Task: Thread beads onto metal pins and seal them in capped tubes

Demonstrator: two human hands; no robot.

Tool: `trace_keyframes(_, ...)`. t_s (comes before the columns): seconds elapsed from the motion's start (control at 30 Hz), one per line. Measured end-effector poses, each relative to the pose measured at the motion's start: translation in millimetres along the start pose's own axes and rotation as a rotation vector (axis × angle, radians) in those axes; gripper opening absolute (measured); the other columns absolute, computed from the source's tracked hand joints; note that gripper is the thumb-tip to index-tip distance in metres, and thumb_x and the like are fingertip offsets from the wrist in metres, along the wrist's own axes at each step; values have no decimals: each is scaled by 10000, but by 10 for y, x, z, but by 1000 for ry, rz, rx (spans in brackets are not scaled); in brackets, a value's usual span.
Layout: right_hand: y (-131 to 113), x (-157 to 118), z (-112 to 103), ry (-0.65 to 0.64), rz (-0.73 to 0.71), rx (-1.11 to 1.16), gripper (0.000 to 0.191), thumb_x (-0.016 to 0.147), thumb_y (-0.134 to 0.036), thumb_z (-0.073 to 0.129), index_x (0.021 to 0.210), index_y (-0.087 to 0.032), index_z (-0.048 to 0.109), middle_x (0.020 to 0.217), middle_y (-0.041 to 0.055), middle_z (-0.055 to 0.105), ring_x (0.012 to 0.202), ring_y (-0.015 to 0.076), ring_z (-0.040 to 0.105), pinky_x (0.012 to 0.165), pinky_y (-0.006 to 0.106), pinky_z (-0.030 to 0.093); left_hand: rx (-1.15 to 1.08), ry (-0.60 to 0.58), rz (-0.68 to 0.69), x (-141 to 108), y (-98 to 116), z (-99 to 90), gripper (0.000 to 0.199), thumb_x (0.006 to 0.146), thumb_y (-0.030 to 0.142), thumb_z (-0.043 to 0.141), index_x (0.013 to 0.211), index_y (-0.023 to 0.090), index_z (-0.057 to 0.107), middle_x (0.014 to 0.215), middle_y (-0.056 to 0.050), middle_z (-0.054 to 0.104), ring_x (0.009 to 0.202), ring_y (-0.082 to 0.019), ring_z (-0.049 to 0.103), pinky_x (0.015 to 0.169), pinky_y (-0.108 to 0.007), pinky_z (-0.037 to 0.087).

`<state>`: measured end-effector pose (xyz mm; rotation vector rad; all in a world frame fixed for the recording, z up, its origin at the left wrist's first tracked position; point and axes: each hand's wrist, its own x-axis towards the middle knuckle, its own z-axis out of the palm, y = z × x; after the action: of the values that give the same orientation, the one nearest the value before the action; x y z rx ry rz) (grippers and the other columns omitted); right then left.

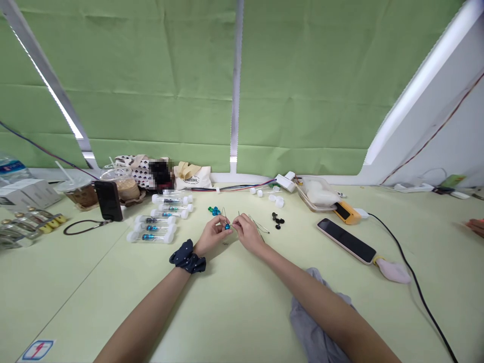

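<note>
My left hand (212, 235), with a dark dotted scrunchie (188, 257) at its wrist, pinches a small shiny blue bead (227, 227) between thumb and fingers. A thin wire (224, 214) rises just above the bead. Close beside it, my right hand (247, 234) is closed with its fingertips pressed together, and a thin wire end (239, 214) sticks up from them. How the wires meet the bead is too small to tell. Behind my left hand lie several blue and green beads (215, 210). Bent thin wires (264, 228) rest on the table beside my right hand.
Clear capped tubes (151, 237) with blue pieces lie at left, near an upright phone (108, 200) and drink cups (81, 191). Black round pieces (278, 221), white caps (279, 201), a plastic tray (319, 194), another phone (346, 240) and a black cable (412, 275) are at right.
</note>
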<state>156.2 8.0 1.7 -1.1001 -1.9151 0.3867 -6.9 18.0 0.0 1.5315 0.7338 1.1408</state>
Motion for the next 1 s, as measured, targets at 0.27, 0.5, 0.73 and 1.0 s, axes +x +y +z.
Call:
trace_keyframes(0.27,-14,0,-7,6,-7,-3,123,839,-136,414,777,-197,502,803,20,498,718,148,487,665,268,388,50,28,4,-9,2,5,260,687,296,701,863,174,554,688,32,447,590,-84,478,563,-227,408)
trace_keyframes(0.5,-25,-11,15,33,-19,-38,136,848,-130,389,779,-199,484,819,24,479,736,151,483,675,266,384,107,97,5,-6,-17,32,276,657,311,715,842,163,573,658,19,493,579,-103,494,563,-250,420)
trace_keyframes(0.73,-29,-12,22,96,-42,-68,166,874,-159,369,786,-199,504,836,32,434,706,143,471,644,253,388,18,123,-17,-15,-12,78,265,661,282,715,848,167,568,645,32,498,549,-92,501,562,-252,416)
trace_keyframes(1.0,-49,-19,7,94,11,-194,182,889,-210,383,793,-202,538,859,38,468,700,137,471,611,245,370,17,134,-1,-19,-21,83,261,651,263,726,838,164,576,653,16,537,557,-101,517,581,-267,436)
